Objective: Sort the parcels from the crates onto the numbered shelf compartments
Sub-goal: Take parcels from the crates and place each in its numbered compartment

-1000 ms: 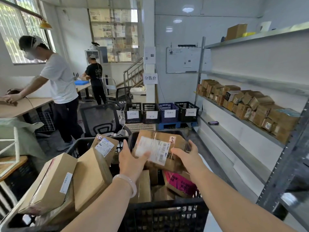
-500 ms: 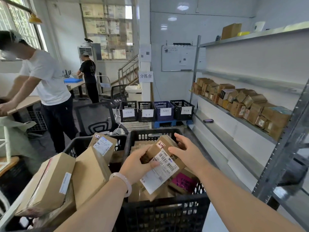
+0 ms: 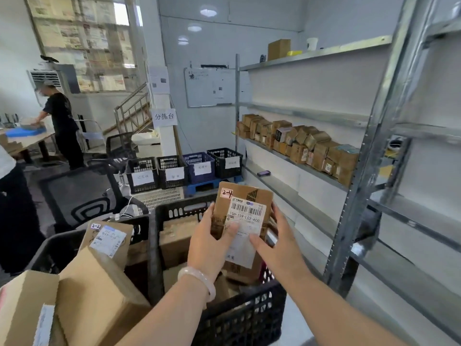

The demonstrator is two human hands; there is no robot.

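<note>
Head view. We held one parcel [image 3: 240, 221], a flat brown carton, upright between our two hands above the black crate [image 3: 239, 318]. Its long axis ran near vertical, tilted slightly to the right at the top, and its broad labelled face pointed back toward us. The handwritten tag "2-4" [image 3: 227, 194] sat at the upper left corner of that face, above the white shipping label [image 3: 245, 228], whose barcode read right way up.

Our left hand [image 3: 209, 245], with a pale bangle [image 3: 199, 280] at the wrist, was closed on the parcel's left edge, thumb lying across the label. Our right hand [image 3: 279, 243] gripped the right edge, thumb on the label's lower part and fingers behind the carton.

Below both hands, further cartons lay in the crate. To the left of the left hand, a second crate [image 3: 62, 248] carried a carton marked "2-2" [image 3: 107, 239]. To the right of the right hand stood the metal shelf [image 3: 349, 221], with a row of brown parcels [image 3: 299, 146] on one level.
</note>
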